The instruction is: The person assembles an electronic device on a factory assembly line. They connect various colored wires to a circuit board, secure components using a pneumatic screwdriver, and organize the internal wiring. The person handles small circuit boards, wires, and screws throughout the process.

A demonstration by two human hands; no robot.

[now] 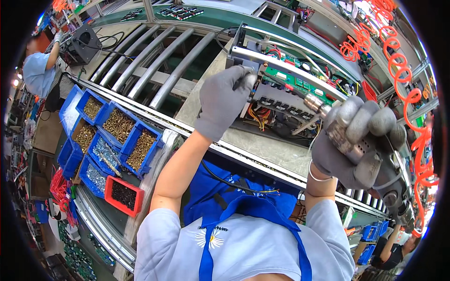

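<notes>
Left of the frame: blue rectangular plastic bin [152, 157] of brass-coloured screws; just below, red rectangular plastic bin [139, 202] of black screws.

Centre: left hand [220, 96] in grey fabric glove, fingers curled close together at the left end of a long, open-framed metal equipment chassis [276, 92]. Cannot tell if pinching any small part.

Upper centre to upper right: remainder of the chassis, with pale rails, green circuit boards [304, 85] and loose wiring. Long axis slanting from upper centre down toward the right. Judged heavy and stiff in the frame, fragile at the boards, prone to snagging at the wires. Take hold by the bare metal frame; avoid pressing on boards or pulling wires.

Right of centre: silver cylindrical metal power screwdriver [358, 151] with dark rear body. Slim bit [289, 87] pointing up and left, toward the left fingertips; long axis diagonal, from lower right to upper centre. Judged fairly heavy, rigid, possibly slippery along the smooth barrel. Grip around the barrel, behind the chuck [316, 104]. Right hand [358, 122] in matching grey glove, wrapped around the barrel.

Far right: orange coiled plastic hose [422, 140], probably springy.
</notes>
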